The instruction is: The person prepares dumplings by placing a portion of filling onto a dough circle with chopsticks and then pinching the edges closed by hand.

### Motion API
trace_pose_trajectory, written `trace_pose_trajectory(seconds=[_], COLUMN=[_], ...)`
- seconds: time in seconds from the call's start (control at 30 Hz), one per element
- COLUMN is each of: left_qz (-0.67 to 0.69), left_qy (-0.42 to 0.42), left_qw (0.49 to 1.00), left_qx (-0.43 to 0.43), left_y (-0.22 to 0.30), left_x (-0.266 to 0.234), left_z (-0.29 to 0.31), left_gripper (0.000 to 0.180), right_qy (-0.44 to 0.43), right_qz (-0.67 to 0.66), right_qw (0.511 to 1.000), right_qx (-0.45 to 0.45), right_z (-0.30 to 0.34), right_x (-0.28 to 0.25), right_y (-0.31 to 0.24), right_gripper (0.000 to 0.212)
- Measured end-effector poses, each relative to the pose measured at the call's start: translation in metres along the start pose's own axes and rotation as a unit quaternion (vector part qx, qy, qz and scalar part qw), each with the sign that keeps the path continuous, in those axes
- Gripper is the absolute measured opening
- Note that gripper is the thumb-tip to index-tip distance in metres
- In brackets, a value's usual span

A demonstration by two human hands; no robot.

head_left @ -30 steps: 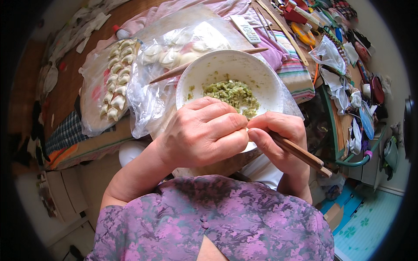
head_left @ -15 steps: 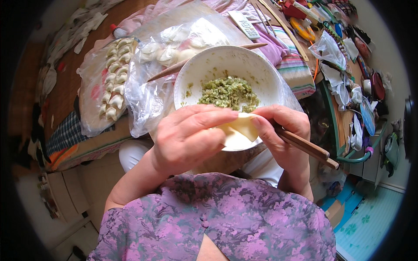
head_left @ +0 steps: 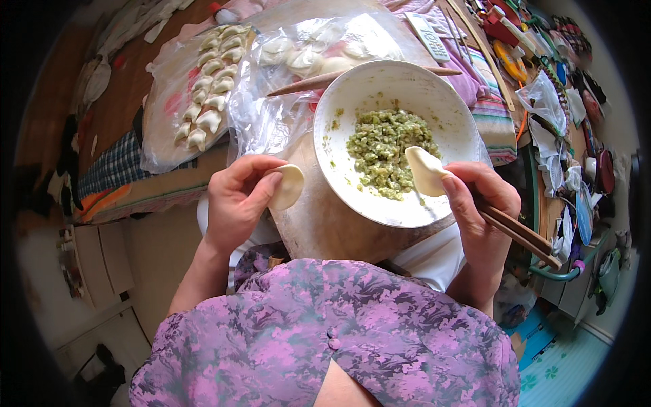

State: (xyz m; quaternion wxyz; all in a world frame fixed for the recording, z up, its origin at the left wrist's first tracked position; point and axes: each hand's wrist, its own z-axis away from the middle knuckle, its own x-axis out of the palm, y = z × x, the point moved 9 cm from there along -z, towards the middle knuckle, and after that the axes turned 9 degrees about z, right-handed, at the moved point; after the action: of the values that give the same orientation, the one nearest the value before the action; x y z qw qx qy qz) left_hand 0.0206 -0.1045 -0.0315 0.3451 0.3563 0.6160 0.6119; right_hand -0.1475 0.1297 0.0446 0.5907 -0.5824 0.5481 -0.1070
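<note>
My left hand [head_left: 234, 197] pinches a thin round dumpling wrapper [head_left: 290, 187] between thumb and fingers, left of the bowl. A second dumpling wrapper [head_left: 423, 171], curled at its edge, is pinched in my right hand [head_left: 483, 203] over the right side of the bowl. The same hand also grips a pair of brown wooden chopsticks [head_left: 519, 235], their thick ends sticking out to the right. Chopped green filling [head_left: 386, 146] lies in the white bowl [head_left: 331, 152], which stands on a wooden board [head_left: 319, 234] between the hands.
Shaped dumplings [head_left: 215, 85] lie in rows on a plastic-covered board at the far left. Pale dough pieces [head_left: 305, 61] sit under clear plastic. A tapered rolling pin [head_left: 305, 85] lies behind the bowl. A white remote control [head_left: 426, 35] is farther back; clutter fills the right side.
My hands were together at the bowl's near edge around the dough. They have parted, each now with a wrapper. The bowl and surroundings appear shifted right and slightly up in the view.
</note>
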Motion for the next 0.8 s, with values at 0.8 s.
trace_pose_trajectory(seconds=[0.8], left_qz=[-0.083], left_qy=[-0.088], left_qw=[0.943], left_qx=[0.311], left_y=[0.085], left_x=[0.101], left_z=[-0.032], left_gripper=[0.019], right_qy=[-0.014], right_qz=[-0.086], right_qw=[0.995], right_qx=[0.038], right_z=[0.000], right_x=[-0.011], right_y=[0.022], right_gripper=[0.018])
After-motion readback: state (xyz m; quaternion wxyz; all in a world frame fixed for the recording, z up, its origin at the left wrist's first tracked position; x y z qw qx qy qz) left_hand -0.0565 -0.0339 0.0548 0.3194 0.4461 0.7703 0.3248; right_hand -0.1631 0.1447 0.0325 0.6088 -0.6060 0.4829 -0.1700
